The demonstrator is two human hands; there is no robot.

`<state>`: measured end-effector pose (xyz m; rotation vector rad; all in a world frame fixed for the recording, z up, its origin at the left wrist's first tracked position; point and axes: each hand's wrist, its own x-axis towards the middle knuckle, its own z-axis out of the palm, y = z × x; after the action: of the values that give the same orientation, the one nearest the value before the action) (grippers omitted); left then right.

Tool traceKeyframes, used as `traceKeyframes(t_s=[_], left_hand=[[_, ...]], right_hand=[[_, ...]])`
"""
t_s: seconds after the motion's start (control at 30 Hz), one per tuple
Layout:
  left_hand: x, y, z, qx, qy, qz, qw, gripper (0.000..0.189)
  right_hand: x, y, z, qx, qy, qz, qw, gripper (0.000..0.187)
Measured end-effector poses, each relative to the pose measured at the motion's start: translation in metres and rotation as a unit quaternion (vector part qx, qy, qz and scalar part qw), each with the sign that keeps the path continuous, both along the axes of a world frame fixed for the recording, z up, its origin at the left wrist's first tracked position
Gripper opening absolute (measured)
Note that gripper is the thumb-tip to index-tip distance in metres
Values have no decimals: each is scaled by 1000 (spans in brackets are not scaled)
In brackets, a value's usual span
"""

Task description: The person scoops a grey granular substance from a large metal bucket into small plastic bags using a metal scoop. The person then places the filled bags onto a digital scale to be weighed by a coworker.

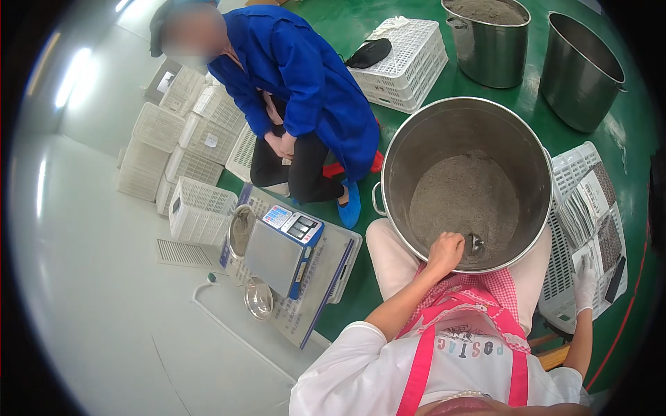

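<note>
A large stainless steel pot (468, 112) stands between my knees, with grey-brown powder (463, 192) in its bottom. My left hand (446, 253) is bare and closed on the handle of a small metal scoop (474, 243), whose head is over the powder near the pot's near wall. On my right, my right hand (585, 283), in a white glove, touches the near end of flat printed pouches (580, 213) on an upturned white plastic crate (564, 307). Whether its fingers grip a pouch is unclear. A dark bar-shaped object (616, 280) lies beside that hand.
At left, a digital scale (276, 257) sits on a printed board (307, 307) between a bowl of powder (241, 231) and a clear bowl (258, 298). A person in a blue coat (317, 78) sits beyond. Two more pots (489, 52) and white crates (400, 67) stand behind.
</note>
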<state>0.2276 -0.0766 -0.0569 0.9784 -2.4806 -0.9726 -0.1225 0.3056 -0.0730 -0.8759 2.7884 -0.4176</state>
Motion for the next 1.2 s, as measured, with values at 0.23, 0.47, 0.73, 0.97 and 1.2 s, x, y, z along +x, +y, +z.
traceKeyframes(t_s=[0.23, 0.47, 0.73, 0.97, 1.2], left_hand=[[5, 2, 2, 6, 1, -3, 1000, 12], [5, 0, 0, 8, 10, -1, 1000, 12], [4, 1, 3, 14, 11, 3, 1000, 13], [4, 2, -1, 1, 59, 30, 998, 14], [-18, 13, -1, 330, 229, 22, 916, 50]], right_hand=[[-26, 26, -6, -76, -44, 48, 995, 44], [-42, 29, -19, -16, 58, -55, 997, 23], [-35, 16, 28, -32, 109, -70, 991, 20], [43, -104, 162, -234, 23, -28, 972, 14], [167, -266, 167, -318, -149, 62, 934, 10]])
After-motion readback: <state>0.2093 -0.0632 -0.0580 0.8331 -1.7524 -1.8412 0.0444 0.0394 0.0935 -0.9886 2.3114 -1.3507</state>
